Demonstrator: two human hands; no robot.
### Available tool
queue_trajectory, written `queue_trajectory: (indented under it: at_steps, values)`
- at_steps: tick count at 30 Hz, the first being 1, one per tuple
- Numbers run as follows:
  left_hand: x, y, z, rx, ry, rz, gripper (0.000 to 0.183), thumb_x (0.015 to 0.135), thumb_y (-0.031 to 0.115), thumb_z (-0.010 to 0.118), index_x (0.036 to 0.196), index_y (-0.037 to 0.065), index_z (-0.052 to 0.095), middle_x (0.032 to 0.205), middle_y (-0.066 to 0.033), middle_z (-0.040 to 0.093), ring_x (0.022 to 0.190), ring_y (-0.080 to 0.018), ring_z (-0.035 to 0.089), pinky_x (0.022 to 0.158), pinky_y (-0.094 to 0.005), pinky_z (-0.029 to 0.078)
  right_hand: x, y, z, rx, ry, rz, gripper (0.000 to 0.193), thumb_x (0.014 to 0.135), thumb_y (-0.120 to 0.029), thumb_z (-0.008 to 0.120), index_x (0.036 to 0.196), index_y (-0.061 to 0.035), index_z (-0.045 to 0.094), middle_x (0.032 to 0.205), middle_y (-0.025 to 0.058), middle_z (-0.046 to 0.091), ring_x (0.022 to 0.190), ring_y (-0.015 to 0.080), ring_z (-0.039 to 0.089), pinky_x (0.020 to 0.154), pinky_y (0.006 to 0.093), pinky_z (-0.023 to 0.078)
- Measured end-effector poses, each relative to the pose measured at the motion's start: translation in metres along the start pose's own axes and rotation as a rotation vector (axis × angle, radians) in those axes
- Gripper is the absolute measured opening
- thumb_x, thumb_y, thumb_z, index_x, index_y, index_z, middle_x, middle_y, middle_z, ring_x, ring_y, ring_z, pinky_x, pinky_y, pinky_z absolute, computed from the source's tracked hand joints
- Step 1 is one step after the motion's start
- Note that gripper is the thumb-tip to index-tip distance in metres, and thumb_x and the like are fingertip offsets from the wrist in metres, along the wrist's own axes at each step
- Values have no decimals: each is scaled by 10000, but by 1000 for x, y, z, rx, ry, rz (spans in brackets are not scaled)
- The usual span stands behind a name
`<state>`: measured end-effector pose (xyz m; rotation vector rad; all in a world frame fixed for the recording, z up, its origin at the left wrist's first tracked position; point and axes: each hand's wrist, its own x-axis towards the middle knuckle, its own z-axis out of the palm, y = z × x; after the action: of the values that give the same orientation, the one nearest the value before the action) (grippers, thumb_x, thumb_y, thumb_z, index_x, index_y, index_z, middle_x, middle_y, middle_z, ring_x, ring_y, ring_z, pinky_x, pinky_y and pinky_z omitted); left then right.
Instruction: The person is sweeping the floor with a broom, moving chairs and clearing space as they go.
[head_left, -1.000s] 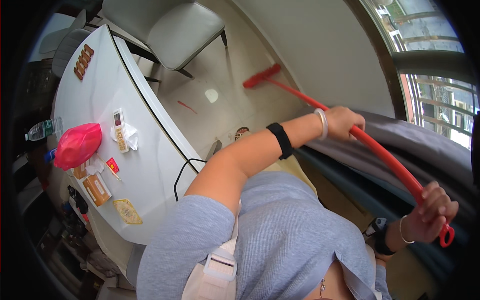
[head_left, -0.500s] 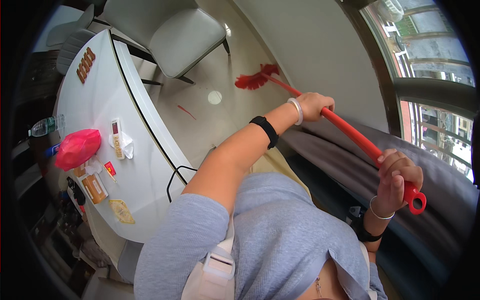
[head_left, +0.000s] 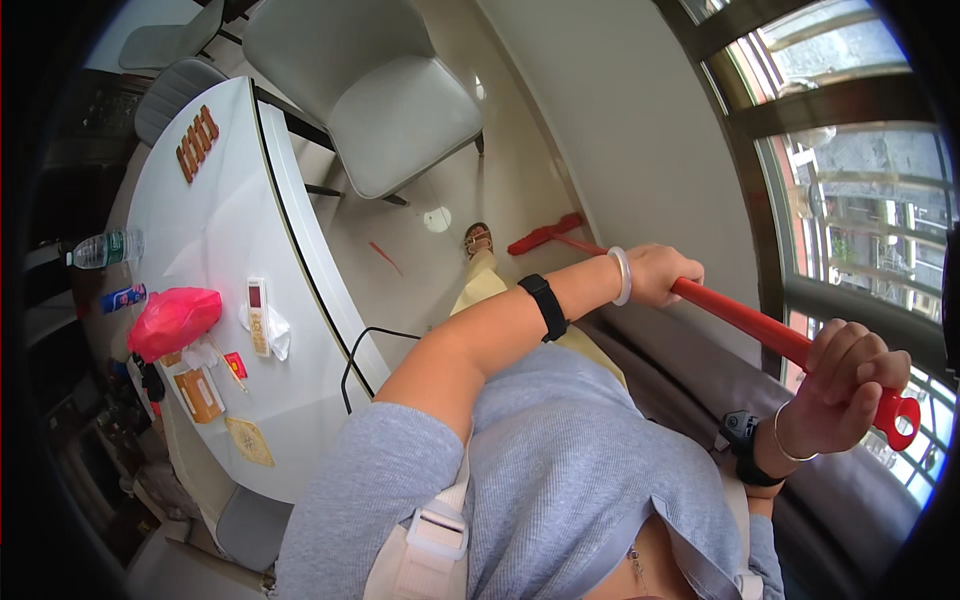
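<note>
A red broom (head_left: 745,320) slants across the right side of the view. My left hand (head_left: 662,275) is closed around the middle of its handle, that arm reaching across from the left. My right hand (head_left: 848,385) grips the handle close to its looped end (head_left: 903,424). Down on the floor, beside the base of the wall, lies the red broom head (head_left: 545,233). My sandalled foot (head_left: 478,240) stands just left of the bristles. Farther left on the tiles is a thin red strip (head_left: 385,258).
A white table (head_left: 235,215) on the left holds a water bottle (head_left: 105,249), a pink plastic bag (head_left: 175,322), a remote control (head_left: 258,318) and a tissue pack (head_left: 199,396). A grey chair (head_left: 400,125) stands beyond it. Curtains (head_left: 690,370) and a window (head_left: 860,200) border the right.
The broom head has come nearer to me along the wall, its bristles now looking narrower. Both hands keep their hold. My foot has come into view, and the whole view has shifted slightly.
</note>
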<state>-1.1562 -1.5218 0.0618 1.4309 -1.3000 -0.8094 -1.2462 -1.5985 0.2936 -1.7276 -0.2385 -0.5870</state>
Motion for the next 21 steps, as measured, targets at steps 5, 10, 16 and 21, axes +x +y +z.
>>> queue_trajectory:
  at_steps: [5,10,16,21]
  values:
    - [-3,-69,-103,64,185,-125,196,727,58,581,911,118,548,734,-76,606,719,-266,589,659,-364,458,61,84,54,-7,6,-29,157,877,-129,489,750,-68,421,521,15,420,437,114,406,450,258,366]
    - [-11,-75,-211,329,162,-131,562,687,211,711,1175,94,458,1010,-120,566,1007,-284,515,841,-379,428,121,71,69,-18,-94,-38,183,867,-152,500,731,-79,403,496,-3,419,427,99,427,421,236,365]
    - [-116,-142,-439,852,602,-729,789,664,347,729,1279,29,351,1233,-201,448,1159,-355,408,980,-402,347,163,100,68,28,-143,70,248,825,-248,616,753,-88,442,508,-14,444,441,101,444,450,234,378]
    - [-220,-176,-564,1230,910,-1074,834,676,331,732,1341,111,279,1331,-164,345,1250,-349,299,1012,-410,320,166,139,61,97,-131,110,334,767,-338,682,793,-82,469,572,5,478,517,126,480,561,277,417]
